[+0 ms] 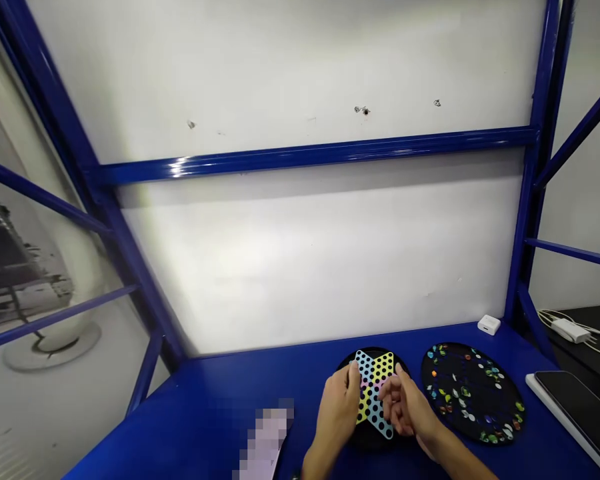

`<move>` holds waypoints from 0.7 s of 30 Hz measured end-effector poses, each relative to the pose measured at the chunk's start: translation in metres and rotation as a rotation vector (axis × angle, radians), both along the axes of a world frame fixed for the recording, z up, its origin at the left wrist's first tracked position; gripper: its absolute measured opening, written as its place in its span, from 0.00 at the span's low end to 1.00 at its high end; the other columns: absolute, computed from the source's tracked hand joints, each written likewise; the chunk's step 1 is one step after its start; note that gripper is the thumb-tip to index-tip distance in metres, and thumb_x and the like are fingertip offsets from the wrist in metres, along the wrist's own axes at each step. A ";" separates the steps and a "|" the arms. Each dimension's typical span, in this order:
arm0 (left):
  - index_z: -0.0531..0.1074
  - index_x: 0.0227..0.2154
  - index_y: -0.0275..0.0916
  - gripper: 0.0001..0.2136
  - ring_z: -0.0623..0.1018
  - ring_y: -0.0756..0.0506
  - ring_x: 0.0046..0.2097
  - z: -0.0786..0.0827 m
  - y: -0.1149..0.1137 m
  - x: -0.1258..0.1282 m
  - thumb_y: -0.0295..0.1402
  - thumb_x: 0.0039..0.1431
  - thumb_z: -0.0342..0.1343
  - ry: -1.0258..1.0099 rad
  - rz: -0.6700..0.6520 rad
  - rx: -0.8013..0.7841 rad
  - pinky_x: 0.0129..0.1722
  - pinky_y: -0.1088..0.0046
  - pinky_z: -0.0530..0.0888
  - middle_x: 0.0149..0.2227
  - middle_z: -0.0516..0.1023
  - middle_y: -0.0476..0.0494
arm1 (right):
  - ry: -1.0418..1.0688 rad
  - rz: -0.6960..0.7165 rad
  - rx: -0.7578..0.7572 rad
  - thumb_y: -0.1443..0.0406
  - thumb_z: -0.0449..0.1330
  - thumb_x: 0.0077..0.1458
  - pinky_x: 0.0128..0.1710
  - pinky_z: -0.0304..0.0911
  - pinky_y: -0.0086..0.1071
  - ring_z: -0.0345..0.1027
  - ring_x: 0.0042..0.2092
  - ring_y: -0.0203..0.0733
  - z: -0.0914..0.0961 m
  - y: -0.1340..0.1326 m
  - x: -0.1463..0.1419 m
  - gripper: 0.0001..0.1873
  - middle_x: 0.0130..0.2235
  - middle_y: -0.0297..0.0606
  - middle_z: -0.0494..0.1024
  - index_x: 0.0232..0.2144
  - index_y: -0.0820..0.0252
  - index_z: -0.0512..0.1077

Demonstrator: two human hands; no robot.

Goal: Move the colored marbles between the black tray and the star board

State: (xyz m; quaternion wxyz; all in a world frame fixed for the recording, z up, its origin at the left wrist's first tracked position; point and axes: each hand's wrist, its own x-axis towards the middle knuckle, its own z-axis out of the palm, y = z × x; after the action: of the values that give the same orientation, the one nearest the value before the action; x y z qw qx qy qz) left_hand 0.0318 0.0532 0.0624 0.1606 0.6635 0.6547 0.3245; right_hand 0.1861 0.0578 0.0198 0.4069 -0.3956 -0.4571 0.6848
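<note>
A round black game board (373, 390) with a pastel star of holes lies on the blue table (215, 407). My left hand (338, 409) rests on the board's left side, fingers curled at its rim. My right hand (403, 405) is over the board's right side, fingers bent and loosely apart, nothing visible in them. To the right lies a round black tray (473, 393) holding several coloured marbles.
A white adapter (489, 325) sits at the back right corner. A tablet-like dark slab (577, 407) lies at the far right, with a white charger and cable (565, 328) behind it. Blue frame bars (305, 155) and a white wall stand behind. A blurred patch (265, 440) lies front left.
</note>
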 end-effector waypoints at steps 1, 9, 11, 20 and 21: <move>0.67 0.23 0.40 0.26 0.71 0.46 0.27 0.002 -0.004 0.016 0.44 0.70 0.31 0.074 -0.027 0.009 0.29 0.70 0.64 0.23 0.72 0.47 | 0.111 0.041 -0.138 0.35 0.41 0.57 0.15 0.35 0.24 0.51 0.15 0.29 0.001 0.000 0.000 0.37 0.19 0.32 0.68 0.28 0.60 0.69; 0.68 0.52 0.48 0.14 0.73 0.41 0.51 -0.006 -0.023 0.063 0.33 0.67 0.47 0.392 -0.429 0.080 0.51 0.63 0.68 0.51 0.75 0.46 | 0.509 -0.158 -0.571 0.48 0.52 0.62 0.13 0.36 0.19 0.47 0.12 0.25 -0.003 0.012 0.016 0.26 0.14 0.25 0.58 0.20 0.59 0.59; 0.66 0.55 0.50 0.15 0.72 0.44 0.52 -0.004 -0.025 0.054 0.34 0.67 0.48 0.348 -0.486 0.081 0.54 0.64 0.67 0.54 0.73 0.49 | 0.499 -0.157 -0.597 0.50 0.53 0.62 0.12 0.34 0.18 0.46 0.12 0.23 -0.004 0.014 0.016 0.23 0.15 0.24 0.59 0.22 0.59 0.60; 0.71 0.47 0.42 0.15 0.76 0.43 0.49 -0.014 -0.014 -0.036 0.29 0.66 0.40 0.335 -0.121 -0.036 0.48 0.67 0.72 0.47 0.77 0.42 | 0.423 -0.158 -0.353 0.52 0.56 0.60 0.14 0.32 0.21 0.40 0.14 0.23 -0.001 0.011 0.019 0.20 0.17 0.23 0.59 0.23 0.57 0.58; 0.72 0.44 0.41 0.13 0.77 0.44 0.47 -0.015 -0.011 -0.046 0.28 0.64 0.43 0.378 -0.087 -0.087 0.47 0.68 0.72 0.46 0.77 0.43 | 0.420 -0.152 -0.341 0.51 0.56 0.60 0.14 0.32 0.21 0.40 0.14 0.23 -0.001 0.011 0.021 0.21 0.17 0.23 0.59 0.23 0.57 0.58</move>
State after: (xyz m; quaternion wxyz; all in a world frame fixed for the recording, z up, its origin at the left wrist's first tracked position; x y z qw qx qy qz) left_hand -0.0137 0.0418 0.0471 0.0769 0.7327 0.6574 0.1582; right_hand 0.2068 0.0693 0.0190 0.4702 -0.3408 -0.2098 0.7866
